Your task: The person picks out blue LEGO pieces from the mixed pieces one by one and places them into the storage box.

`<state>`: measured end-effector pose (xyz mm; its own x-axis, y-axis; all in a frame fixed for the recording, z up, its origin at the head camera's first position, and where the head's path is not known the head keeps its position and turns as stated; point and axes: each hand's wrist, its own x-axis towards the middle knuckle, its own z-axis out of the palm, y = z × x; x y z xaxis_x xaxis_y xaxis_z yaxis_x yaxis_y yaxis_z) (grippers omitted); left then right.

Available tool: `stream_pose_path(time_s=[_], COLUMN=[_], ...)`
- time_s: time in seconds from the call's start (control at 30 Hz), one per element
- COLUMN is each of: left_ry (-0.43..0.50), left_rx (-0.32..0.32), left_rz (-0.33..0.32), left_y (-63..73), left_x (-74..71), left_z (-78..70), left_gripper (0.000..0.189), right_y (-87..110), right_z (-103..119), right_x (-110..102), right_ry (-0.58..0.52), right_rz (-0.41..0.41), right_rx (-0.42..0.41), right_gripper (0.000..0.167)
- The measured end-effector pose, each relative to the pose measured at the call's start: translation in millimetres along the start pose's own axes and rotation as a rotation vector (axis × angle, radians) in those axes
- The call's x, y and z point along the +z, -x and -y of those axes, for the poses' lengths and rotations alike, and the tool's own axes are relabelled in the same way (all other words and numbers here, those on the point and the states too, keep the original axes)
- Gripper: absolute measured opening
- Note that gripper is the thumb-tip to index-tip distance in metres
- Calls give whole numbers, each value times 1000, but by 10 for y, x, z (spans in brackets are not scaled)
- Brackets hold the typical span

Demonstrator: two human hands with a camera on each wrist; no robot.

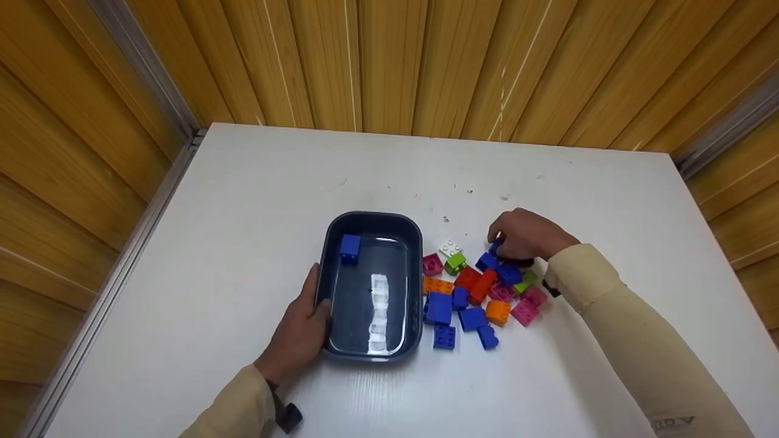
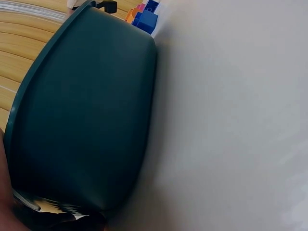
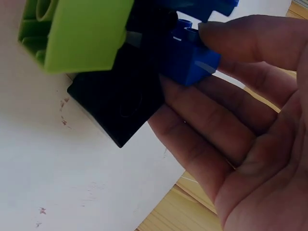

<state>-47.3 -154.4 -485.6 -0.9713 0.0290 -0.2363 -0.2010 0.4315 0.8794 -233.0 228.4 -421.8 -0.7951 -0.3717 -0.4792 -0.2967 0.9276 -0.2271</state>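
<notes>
My left hand (image 1: 298,331) grips the left side of a dark blue-grey tray (image 1: 372,358), its thumb over the rim. Inside the tray, near its far left corner, stands a blue brick (image 1: 350,245). My right hand (image 1: 524,234) reaches down at the far edge of a pile of toy building bricks to the tray's right. In the right wrist view, its thumb and fingers pinch a small blue brick (image 3: 185,62). Close beside that brick are a dark brick (image 3: 118,103) and a lime green brick (image 3: 86,36). The left wrist view mostly shows the tray's outer wall (image 2: 86,110).
Several blue, red, orange, pink and green bricks lie right against the tray's right side, among them a large blue brick (image 1: 439,308) and a white brick (image 1: 450,248). The white table (image 1: 261,182) ends at a wood-patterned wall (image 1: 389,67) behind.
</notes>
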Motion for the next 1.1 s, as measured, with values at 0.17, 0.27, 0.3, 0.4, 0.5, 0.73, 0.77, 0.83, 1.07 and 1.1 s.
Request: stream_pose_path(time_s=[0.17, 0.27, 0.3, 0.4, 0.5, 0.73, 0.77, 0.83, 1.07, 1.1], left_ry=[-2, -5, -5, -6, -8, -21, -22, -25, -27, -23], left_rx=[3, 6, 5, 2, 2, 6, 6, 4, 7, 1], left_rz=[1, 2, 2, 2, 1, -3, -4, -5, -15, -14], left_y=[-7, -3, 0, 4, 6, -1, -3, -6, 5, 10], left_x=[8, 8, 8, 6, 4, 6, 7, 7, 3, 3], left_z=[0, -4, -4, -6, -8, -2, -2, -1, 1, 3], left_gripper=[69, 69, 69, 69, 69, 69, 69, 69, 69, 69], right_y=[10, 14, 13, 13, 19, 52, 55, 62, 78, 81], right_z=[-6, -7, -10, -14, -16, 14, 19, 33, 51, 57], right_x=[2, 3, 3, -4, -28, -112, -123, -142, -217, -228], right_ry=[3, 4, 4, 6, 2, -23, -23, -19, 8, 14], right_rz=[-9, -16, -20, -30, -40, -22, -20, -14, -22, -27], right_rx=[9, 10, 9, 5, 6, 12, 11, 13, 15, 7], right_gripper=[32, 32, 32, 33, 34, 35, 35, 35, 37, 37])
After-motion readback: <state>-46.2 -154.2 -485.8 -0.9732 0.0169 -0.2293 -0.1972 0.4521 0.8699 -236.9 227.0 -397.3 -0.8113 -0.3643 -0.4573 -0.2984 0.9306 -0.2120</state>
